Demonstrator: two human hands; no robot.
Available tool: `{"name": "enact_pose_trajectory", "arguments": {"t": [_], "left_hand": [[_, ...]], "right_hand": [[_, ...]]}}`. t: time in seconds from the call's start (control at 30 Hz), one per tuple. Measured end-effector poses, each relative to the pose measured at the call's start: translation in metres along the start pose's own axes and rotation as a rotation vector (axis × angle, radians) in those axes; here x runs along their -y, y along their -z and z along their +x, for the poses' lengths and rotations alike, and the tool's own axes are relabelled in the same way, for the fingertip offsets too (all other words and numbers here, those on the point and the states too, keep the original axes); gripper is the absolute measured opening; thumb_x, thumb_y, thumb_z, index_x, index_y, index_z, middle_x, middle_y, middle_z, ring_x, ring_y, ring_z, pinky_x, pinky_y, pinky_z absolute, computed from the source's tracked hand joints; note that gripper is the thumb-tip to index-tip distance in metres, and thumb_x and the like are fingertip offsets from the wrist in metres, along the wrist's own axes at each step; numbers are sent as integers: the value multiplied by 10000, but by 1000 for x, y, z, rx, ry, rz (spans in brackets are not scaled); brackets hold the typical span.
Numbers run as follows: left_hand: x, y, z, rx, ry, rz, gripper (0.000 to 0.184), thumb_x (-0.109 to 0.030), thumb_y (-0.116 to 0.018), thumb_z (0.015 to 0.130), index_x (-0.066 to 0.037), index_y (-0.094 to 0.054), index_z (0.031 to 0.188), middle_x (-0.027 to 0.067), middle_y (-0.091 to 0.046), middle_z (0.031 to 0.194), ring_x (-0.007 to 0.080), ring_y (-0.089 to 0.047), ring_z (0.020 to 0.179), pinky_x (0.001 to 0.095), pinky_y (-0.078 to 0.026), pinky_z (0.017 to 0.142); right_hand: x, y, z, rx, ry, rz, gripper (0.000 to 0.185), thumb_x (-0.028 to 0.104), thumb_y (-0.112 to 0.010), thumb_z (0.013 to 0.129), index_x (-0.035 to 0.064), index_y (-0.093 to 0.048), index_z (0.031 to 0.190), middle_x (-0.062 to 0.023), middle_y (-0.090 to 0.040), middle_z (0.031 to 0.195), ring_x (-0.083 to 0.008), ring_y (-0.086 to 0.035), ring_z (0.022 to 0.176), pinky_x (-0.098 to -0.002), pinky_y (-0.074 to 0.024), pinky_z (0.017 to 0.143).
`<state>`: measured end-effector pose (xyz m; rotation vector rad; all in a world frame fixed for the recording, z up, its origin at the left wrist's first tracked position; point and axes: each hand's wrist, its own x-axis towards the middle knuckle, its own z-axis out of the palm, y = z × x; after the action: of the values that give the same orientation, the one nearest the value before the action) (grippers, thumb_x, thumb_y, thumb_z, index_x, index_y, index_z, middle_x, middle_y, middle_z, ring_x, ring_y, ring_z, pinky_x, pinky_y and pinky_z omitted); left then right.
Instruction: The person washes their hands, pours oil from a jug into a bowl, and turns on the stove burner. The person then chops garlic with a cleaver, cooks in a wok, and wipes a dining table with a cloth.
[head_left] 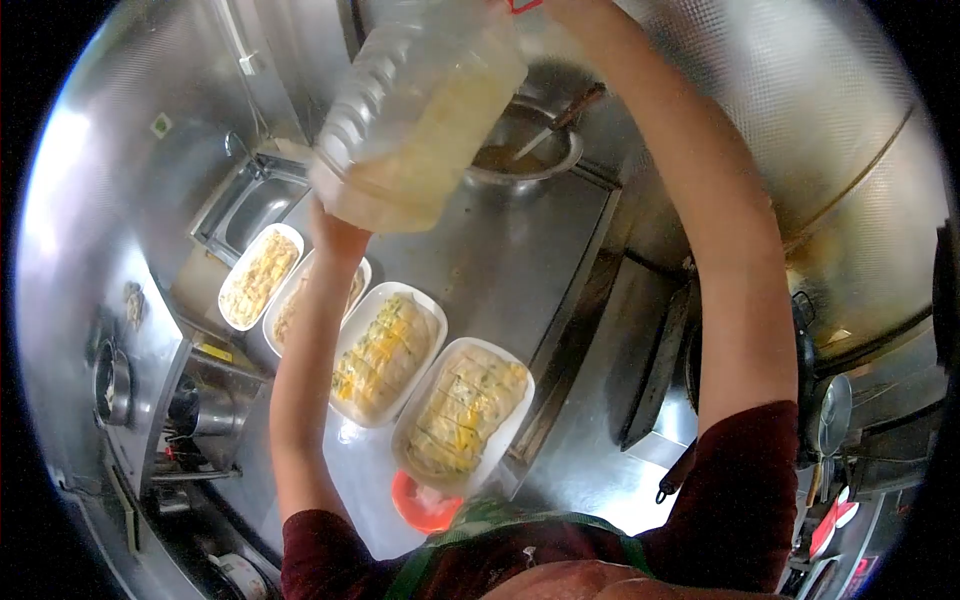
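A large jug point(415, 130) of clear, thin plastic hangs in the air just left of the metal bowl point(565, 163) as seen, covering part of that bowl's rim from view. Its wall is ribbed along one side and smooth on the other, with rounded corners at the base, and a pale yellow, cloudy liquid shows through it. Its long axis runs aslant, base low and to the left, upper end away to the upper right, where a strip of bright red shows; which way its mouth points cannot be told. The left hand point(338, 240) is at the base, lower left of the metal bowl, mostly hidden behind the plastic, so the set of its fingers cannot be told. The right hand point(568, 6) is above the metal bowl in the view, beside the red strip and cut off by the picture's edge; its fingers cannot be made out either. The metal bowl is round and shiny, with brownish liquid and a ladle point(570, 110) with a dark brown handle leaning on its rim. Below and left of it, four white, round-cornered dishes point(525, 400) stand in a slanting row on the smooth steel counter point(500, 270); the nearer two hold pale slabs scored into strips, flecked green and yellow. Farther left of the bowl, a yellow label point(213, 352) marks a steel cabinet, its print too small to read.
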<state>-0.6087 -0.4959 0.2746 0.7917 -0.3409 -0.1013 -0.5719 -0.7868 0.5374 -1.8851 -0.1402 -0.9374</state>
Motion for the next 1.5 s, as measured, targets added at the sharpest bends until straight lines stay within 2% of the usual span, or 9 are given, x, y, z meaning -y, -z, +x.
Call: {"name": "enact_pose_trajectory", "arguments": {"t": [0.07, 0.13, 0.23, 0.53, 0.77, 1.1, 1.23, 1.33, 1.5], "left_hand": [[-14, -2, -7, -459, 255, -83, 385, -439, -500, 788, -132, -475, 1019, 78, -514, 1060, 221, -474, 999, 419, -349, 870], [-25, 13, -6, -504, 96, 24, 360, -445, -550, 752, -152, -503, 956, 51, -540, 939, 181, -502, 917, 407, -364, 830], [-63, -10, -16, -371, -134, 202, 364, -386, -550, 774, -123, -523, 1025, 31, -548, 955, 148, -501, 926, 345, -386, 803], [-200, -258, -107, 238, -441, 865, 444, -348, -544, 809, -17, -504, 1101, 83, -552, 1027, 165, -525, 916, 291, -407, 824], [-217, -346, -212, 555, -77, 1419, 391, -375, -599, 778, -14, -609, 931, 34, -586, 820, 99, -525, 744, 233, -433, 660], [-268, -330, -369, 895, 194, 1204, 415, -374, -615, 773, -45, -552, 1019, 30, -565, 899, 135, -517, 813, 271, -431, 735], [-304, -311, -435, 648, 270, 952, 316, -261, -588, 803, -13, -561, 997, 34, -584, 906, 137, -535, 890, 272, -432, 781], [-339, -289, -481, 555, 81, 1217, 283, -218, -580, 805, -18, -570, 1005, 35, -592, 910, 125, -544, 890, 275, -437, 782], [-412, -215, -550, 497, 118, 1381, 263, -138, -607, 780, -15, -574, 1010, 28, -603, 939, 93, -533, 863, 250, -409, 800]], "right_hand": [[39, 14, -22, 149, 13, 63, 187, 208, -563, 788, 23, -549, 819, -64, -532, 678, -139, -518, 596, -286, -398, 452], [68, 29, -41, 297, 62, 93, 184, 199, -545, 811, 15, -544, 803, -36, -514, 664, -126, -506, 609, -258, -400, 480], [111, 59, -59, 518, 307, -116, 179, 189, -540, 821, 11, -555, 836, -22, -530, 719, -107, -498, 656, -235, -412, 556], [244, 141, -151, 681, 375, -235, 223, 233, -566, 820, 34, -590, 915, -18, -574, 805, -91, -499, 721, -226, -410, 620], [314, 201, -267, 911, 337, -255, 241, 251, -549, 826, 57, -605, 957, 1, -588, 796, -74, -503, 714, -222, -416, 611], [403, 220, -388, 1068, 273, -62, 222, 235, -554, 823, 79, -590, 976, -33, -598, 840, -96, -536, 723, -229, -454, 574], [440, 192, -426, 1180, 276, 57, 223, 188, -510, 847, 52, -572, 1013, -86, -609, 878, -138, -577, 770, -242, -492, 615], [466, 154, -456, 1258, 272, 61, 204, 171, -527, 836, 58, -583, 996, -82, -612, 862, -139, -579, 758, -235, -485, 620], [525, 73, -506, 1367, 385, 78, 175, 156, -552, 823, 74, -601, 969, -55, -615, 831, -114, -569, 734, -225, -470, 619]]}}
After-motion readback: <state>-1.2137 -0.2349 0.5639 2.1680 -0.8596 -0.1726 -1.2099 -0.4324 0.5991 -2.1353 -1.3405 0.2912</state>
